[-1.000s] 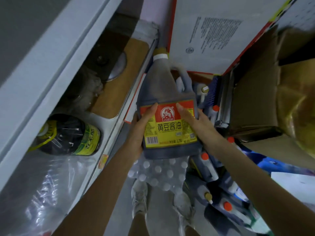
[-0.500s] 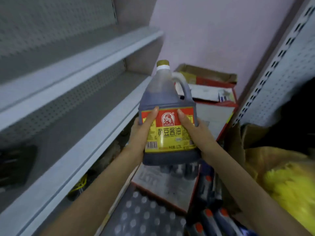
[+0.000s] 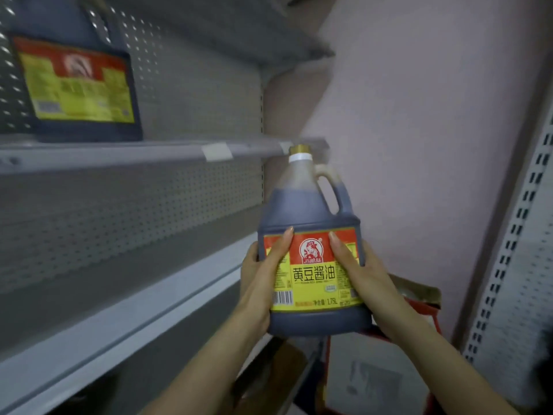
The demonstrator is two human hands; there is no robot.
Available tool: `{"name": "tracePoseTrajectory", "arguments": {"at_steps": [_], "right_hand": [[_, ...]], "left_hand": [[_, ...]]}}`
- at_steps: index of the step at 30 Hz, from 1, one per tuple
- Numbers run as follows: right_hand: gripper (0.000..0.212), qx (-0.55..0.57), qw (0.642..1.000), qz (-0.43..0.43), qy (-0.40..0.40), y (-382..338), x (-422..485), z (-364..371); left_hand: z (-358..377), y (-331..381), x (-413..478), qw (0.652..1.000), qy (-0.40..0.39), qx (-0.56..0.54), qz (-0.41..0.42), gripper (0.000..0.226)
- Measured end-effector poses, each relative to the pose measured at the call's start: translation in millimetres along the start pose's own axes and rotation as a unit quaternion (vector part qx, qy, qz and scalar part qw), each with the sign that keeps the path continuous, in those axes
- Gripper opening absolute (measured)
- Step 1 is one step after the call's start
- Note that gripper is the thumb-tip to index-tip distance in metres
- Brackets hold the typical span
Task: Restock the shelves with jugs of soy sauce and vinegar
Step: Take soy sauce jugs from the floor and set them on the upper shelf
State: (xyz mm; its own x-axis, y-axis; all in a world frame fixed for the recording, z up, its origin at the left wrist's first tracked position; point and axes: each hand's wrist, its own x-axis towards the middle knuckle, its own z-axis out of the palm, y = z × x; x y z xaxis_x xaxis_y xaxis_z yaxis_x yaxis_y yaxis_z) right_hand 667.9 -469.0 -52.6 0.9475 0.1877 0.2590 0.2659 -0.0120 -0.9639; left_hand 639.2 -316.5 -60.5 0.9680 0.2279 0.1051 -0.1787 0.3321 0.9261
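A dark soy sauce jug (image 3: 311,220) with a gold cap, a handle on its right side and a red-and-yellow label is upright in the air in front of the grey shelving. My left hand (image 3: 263,274) grips its left side and my right hand (image 3: 359,274) grips its right side, thumbs on the label. A second jug (image 3: 77,85) of the same kind stands on the upper shelf (image 3: 134,154) at the far left. The jug's cap reaches about the level of that shelf's front edge.
A lower grey shelf (image 3: 119,313) runs diagonally below left of the jug, with perforated back panels behind. A pink wall is at the right. A red-edged cardboard box (image 3: 419,313) sits low behind my right hand. A perforated upright (image 3: 508,250) stands at the far right.
Both hands have lifted the jug from above the floor boxes up to shelf height. My view has swung up, so the upper shelf with the second jug has come into sight.
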Motion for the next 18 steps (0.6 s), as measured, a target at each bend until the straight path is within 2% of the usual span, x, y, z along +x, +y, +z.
{"name": "tracePoseTrajectory", "arguments": {"at_steps": [4,9,13,18], "right_hand": [[0.077,0.011,0.998,-0.044,-0.031,-47,18,26],[0.057,0.033,0.993,-0.084,-0.079,-99,29,61],[0.068,0.066,0.987,-0.076,-0.121,-133,41,92],[0.089,0.145,0.978,-0.112,-0.103,-153,59,138]], "left_hand": [[-7,61,-1,0.998,0.013,0.013,0.068,0.069],[-21,130,-4,0.983,0.047,0.061,0.167,0.065],[-40,169,-1,0.961,0.081,0.124,0.234,0.076],[-70,201,9,0.929,0.123,0.184,0.297,0.083]]}}
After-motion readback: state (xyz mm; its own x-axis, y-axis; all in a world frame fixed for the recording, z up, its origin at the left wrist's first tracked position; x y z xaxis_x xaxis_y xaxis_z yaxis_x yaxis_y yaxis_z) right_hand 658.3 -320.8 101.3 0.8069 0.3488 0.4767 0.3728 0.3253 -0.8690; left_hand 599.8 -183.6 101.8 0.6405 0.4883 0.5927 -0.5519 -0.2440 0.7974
